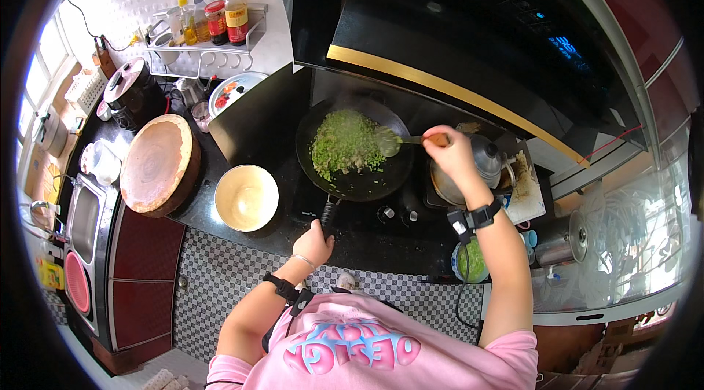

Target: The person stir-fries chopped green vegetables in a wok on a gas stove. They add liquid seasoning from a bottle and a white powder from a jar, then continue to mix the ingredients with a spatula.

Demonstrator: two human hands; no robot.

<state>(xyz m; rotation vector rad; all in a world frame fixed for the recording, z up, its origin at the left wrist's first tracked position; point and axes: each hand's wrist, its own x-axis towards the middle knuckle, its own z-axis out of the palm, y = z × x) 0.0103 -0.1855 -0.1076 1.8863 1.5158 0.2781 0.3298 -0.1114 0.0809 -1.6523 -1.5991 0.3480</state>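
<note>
A black wok (396, 181) sits on the gas hob, holding a heap of chopped green vegetable and small pale-brown bits (344, 140). Its dark ridged handle (329, 213) is gripped by my left hand (314, 244). My right hand (451, 153) is closed around the brown handle end of a spatula (389, 141). The spatula's blurred head rests at the right side of the heap, inside the wok. Left of the wok stands a cream-coloured bowl (246, 197) with nothing seen in it.
A metal kettle (484, 156) stands right of the wok, behind my right forearm. The range hood (429, 21) overhangs the back. A thick round wooden chopping block (157, 164) leans at the left, near the sink (85, 219). A bowl of green food (470, 261) lies near my right elbow.
</note>
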